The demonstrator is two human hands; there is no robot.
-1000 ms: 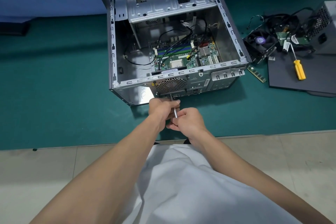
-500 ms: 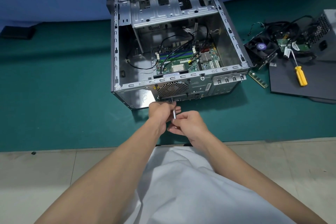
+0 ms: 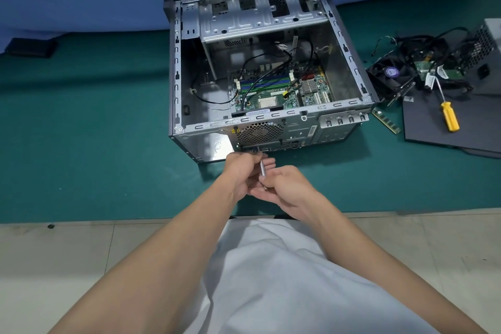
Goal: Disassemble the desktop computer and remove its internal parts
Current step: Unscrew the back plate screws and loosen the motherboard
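Lying open side up on the green mat (image 3: 81, 144) at 12 o'clock, the computer case (image 3: 206, 141) pointed its rear panel toward 6 o'clock, its front-to-back axis running 6 to 12. The left hand (image 3: 241, 173) and right hand (image 3: 290, 187) were both curled round a thin metal tool (image 3: 262, 168) at that panel. The steel shell looked heavy, stiff and sharp-rimmed, best held by its frame rails; the motherboard (image 3: 271, 100) inside looked fragile, edges only.
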